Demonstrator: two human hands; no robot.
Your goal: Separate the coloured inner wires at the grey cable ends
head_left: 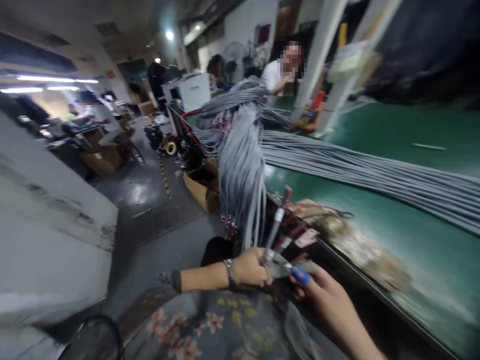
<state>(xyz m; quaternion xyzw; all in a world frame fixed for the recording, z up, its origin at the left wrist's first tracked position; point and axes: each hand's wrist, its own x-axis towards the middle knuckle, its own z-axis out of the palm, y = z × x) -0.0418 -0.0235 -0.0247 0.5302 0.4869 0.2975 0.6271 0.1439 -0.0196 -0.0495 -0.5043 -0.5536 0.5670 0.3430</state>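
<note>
In front of my body, my left hand (249, 267), with a metal watch band at the wrist, is closed around grey cable ends. One grey cable (276, 227) sticks up out of that fist, with a white band and a dark red tip. Close by on the right, my right hand (320, 285) is pinched, a blue wrap (300, 275) on its thumb. What it pinches is blurred. A greyish flat piece (279, 268) spans the gap between both hands. Just beyond them hangs a thick bundle of grey cables (242, 165) over the table edge.
A long run of grey cables (360, 170) crosses the green table (423, 200). Clear plastic bags (360, 247) lie along its near edge. A cardboard box (204, 187) stands on the floor. Across the table sits a person (275, 75). A white wall (48, 210) is at left.
</note>
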